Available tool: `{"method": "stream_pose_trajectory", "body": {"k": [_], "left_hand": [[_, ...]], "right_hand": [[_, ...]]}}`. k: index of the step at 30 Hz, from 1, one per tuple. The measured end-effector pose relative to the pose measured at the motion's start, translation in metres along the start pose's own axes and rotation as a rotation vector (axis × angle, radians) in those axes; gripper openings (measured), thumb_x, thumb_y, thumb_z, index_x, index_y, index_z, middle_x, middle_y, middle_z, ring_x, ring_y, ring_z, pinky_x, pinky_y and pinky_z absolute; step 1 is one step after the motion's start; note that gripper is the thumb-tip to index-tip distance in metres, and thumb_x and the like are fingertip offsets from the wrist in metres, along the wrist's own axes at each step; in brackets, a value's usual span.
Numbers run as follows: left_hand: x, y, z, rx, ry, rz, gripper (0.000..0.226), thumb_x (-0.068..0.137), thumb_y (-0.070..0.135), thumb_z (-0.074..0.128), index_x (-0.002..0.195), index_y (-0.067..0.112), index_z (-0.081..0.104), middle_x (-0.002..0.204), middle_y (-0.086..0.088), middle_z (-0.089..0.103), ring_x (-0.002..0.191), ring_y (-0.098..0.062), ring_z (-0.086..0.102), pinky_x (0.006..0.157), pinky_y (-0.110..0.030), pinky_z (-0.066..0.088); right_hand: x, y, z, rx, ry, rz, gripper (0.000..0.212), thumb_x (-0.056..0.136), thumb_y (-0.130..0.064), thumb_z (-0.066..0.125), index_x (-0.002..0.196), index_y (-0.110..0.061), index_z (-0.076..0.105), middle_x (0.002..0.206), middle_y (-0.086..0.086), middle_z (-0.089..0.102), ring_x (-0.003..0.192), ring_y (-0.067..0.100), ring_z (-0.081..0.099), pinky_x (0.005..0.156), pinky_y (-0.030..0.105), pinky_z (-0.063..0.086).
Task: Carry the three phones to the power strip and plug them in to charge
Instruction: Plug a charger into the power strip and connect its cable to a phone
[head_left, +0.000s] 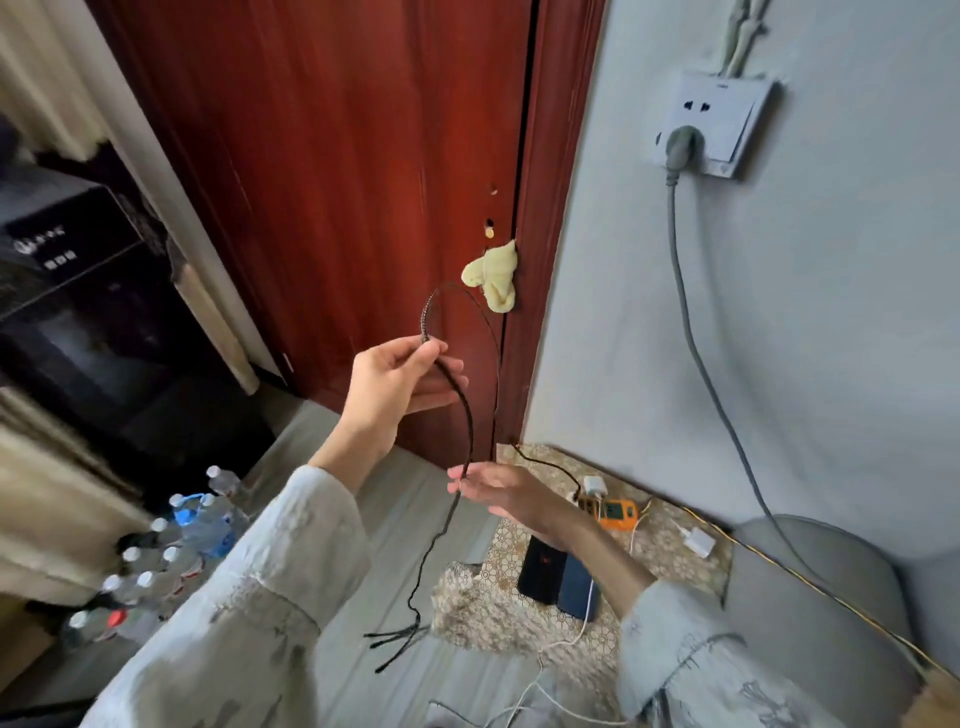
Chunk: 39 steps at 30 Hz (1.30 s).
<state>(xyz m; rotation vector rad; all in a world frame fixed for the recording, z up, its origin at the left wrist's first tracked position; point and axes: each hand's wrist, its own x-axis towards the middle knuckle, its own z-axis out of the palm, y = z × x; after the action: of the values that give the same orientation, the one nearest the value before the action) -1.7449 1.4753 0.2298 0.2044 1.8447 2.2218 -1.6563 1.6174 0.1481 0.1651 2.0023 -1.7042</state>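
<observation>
Phones, two that I can see, dark ones, lie side by side on the patterned mat on the floor, a white cable running past them. Right hand hovers above them, fingers loose and fairly straight, the black cord crossing them. Left hand is higher up, pinching that same cord. Farther back, an orange power strip with a white charger sits by the wall.

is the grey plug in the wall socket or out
In: the grey plug sits seated in the wall socket, its cord hanging down the wall.
</observation>
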Motion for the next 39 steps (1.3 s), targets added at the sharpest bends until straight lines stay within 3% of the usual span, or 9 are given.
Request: {"method": "stream_pose_trajectory", "body": {"k": [2,7,12,17,19,25,31,36,39], "left_hand": [[0.006,0.013,0.000,-0.080,0.020,0.007,0.014,0.092,0.013,0.051,0.085,0.009,0.062,0.068,-0.003,0.074,0.069,-0.023,0.072,0.057,-0.027,0.057],[0.015,0.014,-0.004,-0.161,0.010,-0.013,0.018,0.094,0.013,0.046,0.095,0.007,0.063,0.081,-0.006,0.074,0.078,-0.018,0.072,0.068,-0.026,0.059],[0.005,-0.016,-0.005,0.159,-0.084,-0.252,0.030,0.096,0.003,0.036,0.122,0.001,0.049,0.096,-0.007,0.064,0.085,-0.019,0.062,0.078,-0.030,0.050],[-0.018,-0.034,0.001,0.511,-0.465,-0.375,0.027,0.094,0.006,0.043,0.116,0.013,0.057,0.112,-0.002,0.063,0.102,-0.012,0.058,0.088,-0.026,0.046],[-0.024,-0.034,0.005,0.581,-0.480,-0.326,0.022,0.094,0.011,0.045,0.106,0.016,0.062,0.109,-0.003,0.068,0.098,-0.009,0.061,0.089,-0.025,0.047],[-0.018,0.000,0.011,0.358,-0.291,-0.065,0.025,0.095,0.008,0.041,0.083,0.015,0.062,0.083,-0.003,0.073,0.080,-0.015,0.071,0.076,-0.030,0.059],[0.004,0.028,0.011,-0.058,-0.097,0.051,0.027,0.095,0.011,0.041,0.079,0.013,0.061,0.073,-0.003,0.073,0.078,-0.023,0.072,0.061,-0.028,0.057],[0.020,0.038,0.000,-0.363,0.043,0.082,0.024,0.096,0.013,0.041,0.083,0.009,0.060,0.075,-0.006,0.074,0.084,-0.027,0.071,0.065,-0.031,0.059],[0.022,0.035,-0.010,-0.443,0.090,0.065,0.023,0.095,0.021,0.044,0.090,0.008,0.062,0.082,-0.007,0.075,0.087,-0.026,0.071,0.067,-0.030,0.059]], "right_hand": [[-0.003,-0.002,-0.001,-0.081,0.069,-0.057,0.025,0.090,-0.020,0.054,0.110,-0.010,0.065,0.121,0.008,0.064,0.100,0.006,0.060,0.086,0.008,0.043],[-0.007,-0.023,-0.015,-0.010,0.155,-0.170,0.021,0.092,-0.005,0.049,0.102,0.005,0.064,0.098,0.019,0.067,0.079,0.012,0.066,0.072,0.014,0.054],[-0.005,-0.072,-0.035,-0.019,0.339,-0.336,0.019,0.090,-0.013,0.053,0.096,-0.008,0.070,0.093,0.005,0.072,0.079,0.009,0.068,0.076,0.016,0.054],[-0.003,-0.109,-0.045,0.062,0.359,-0.396,0.016,0.090,-0.013,0.053,0.084,-0.015,0.068,0.083,0.004,0.070,0.064,0.012,0.069,0.066,0.022,0.057],[-0.004,-0.121,-0.048,0.141,0.384,-0.435,0.016,0.090,-0.014,0.054,0.083,-0.016,0.068,0.080,0.002,0.070,0.064,0.013,0.070,0.065,0.022,0.057],[-0.006,-0.110,-0.055,0.309,0.385,-0.375,0.029,0.097,-0.023,0.041,0.107,-0.005,0.061,0.098,0.010,0.068,0.086,0.021,0.069,0.083,0.032,0.054],[-0.009,-0.063,-0.039,0.317,0.000,-0.170,0.048,0.085,-0.045,0.048,0.123,-0.015,0.052,0.117,0.001,0.062,0.117,0.018,0.056,0.105,0.037,0.038],[-0.019,-0.043,-0.038,-0.120,0.055,-0.156,0.016,0.092,-0.018,0.051,0.101,-0.019,0.064,0.098,0.002,0.069,0.095,0.007,0.063,0.091,0.024,0.045],[-0.026,-0.039,-0.046,-0.035,0.172,-0.173,0.017,0.092,-0.008,0.049,0.097,-0.009,0.065,0.087,0.003,0.068,0.082,0.012,0.065,0.087,0.029,0.053]]}}
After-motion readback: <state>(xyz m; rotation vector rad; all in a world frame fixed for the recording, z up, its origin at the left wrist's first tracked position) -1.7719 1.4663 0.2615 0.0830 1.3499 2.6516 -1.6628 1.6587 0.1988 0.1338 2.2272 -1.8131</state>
